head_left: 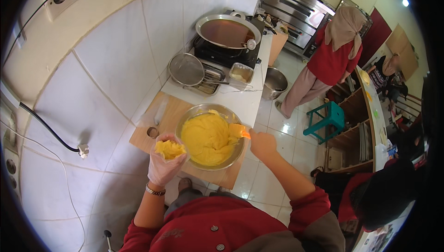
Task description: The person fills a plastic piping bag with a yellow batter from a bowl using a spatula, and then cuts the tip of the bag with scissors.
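Note:
A steel bowl [240, 154] full of thick yellow dough [206, 137] rests on a wooden board [150, 108]. My right hand [263, 144] is closed round the handle of an orange spatula [244, 132], whose blade carries dough at the bowl's right rim. Left of the bowl, clear plastic wraps my left hand [162, 169]. Its fingers curve round a clear plastic bag, open at the top, with a lump of yellow dough [170, 149] in its mouth. I cannot tell where the bag ends and whether a glove lies under it. A small round metal piece [152, 132] lies nearby on the board.
Beyond the board are a strainer [186, 69] on a wire rack, a square tub [241, 74] and a wide pan of brown liquid [227, 32] on a stove. A pot [275, 83], a green stool [326, 121] and a co-worker [340, 53] are to the right.

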A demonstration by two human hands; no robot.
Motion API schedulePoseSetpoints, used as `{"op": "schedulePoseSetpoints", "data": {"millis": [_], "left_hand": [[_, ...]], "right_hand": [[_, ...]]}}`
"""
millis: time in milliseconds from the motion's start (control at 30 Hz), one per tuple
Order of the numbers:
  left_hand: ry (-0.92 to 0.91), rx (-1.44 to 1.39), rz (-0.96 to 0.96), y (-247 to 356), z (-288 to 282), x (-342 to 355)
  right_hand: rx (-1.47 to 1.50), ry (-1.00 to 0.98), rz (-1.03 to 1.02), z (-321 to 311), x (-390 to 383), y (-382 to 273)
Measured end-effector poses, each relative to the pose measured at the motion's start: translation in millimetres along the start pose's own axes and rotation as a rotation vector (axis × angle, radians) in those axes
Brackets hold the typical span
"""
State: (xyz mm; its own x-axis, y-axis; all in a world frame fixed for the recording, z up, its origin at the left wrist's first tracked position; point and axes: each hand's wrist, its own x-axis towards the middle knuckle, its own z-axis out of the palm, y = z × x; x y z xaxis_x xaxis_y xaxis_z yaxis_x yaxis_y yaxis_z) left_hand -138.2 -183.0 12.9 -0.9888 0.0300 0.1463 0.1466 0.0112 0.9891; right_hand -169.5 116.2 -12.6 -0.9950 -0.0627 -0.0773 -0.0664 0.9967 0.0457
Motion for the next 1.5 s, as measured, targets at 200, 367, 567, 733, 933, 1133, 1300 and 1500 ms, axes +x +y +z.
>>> {"op": "schedulePoseSetpoints", "data": {"millis": [200,367,567,733,933,1133,1300,1500], "left_hand": [[0.073,-0.081,0.001,-4,-7,-11],[0.116,0.111,-0.020,4,-9,-14],[0.077,0.258,-0.065,15,-11,-10],[0.061,0.329,-0.069,17,-5,-4],[0.013,0.329,-0.001,15,1,6],[-0.014,0.362,0.073,2,11,23],[-0.067,0.298,0.018,15,24,27],[-0.112,0.114,0.012,18,30,26]], "right_hand": [[0.300,-0.160,0.083,52,8,-3],[0.694,-0.162,0.278,73,2,-8],[1.155,0.094,0.275,113,-13,4],[1.233,0.165,0.237,89,-24,6],[1.177,0.323,0.132,8,-32,16],[1.232,0.496,-0.103,-90,-51,9],[0.873,0.647,-0.229,-129,-64,-12],[0.348,0.806,-0.473,-122,-65,-20]]}}
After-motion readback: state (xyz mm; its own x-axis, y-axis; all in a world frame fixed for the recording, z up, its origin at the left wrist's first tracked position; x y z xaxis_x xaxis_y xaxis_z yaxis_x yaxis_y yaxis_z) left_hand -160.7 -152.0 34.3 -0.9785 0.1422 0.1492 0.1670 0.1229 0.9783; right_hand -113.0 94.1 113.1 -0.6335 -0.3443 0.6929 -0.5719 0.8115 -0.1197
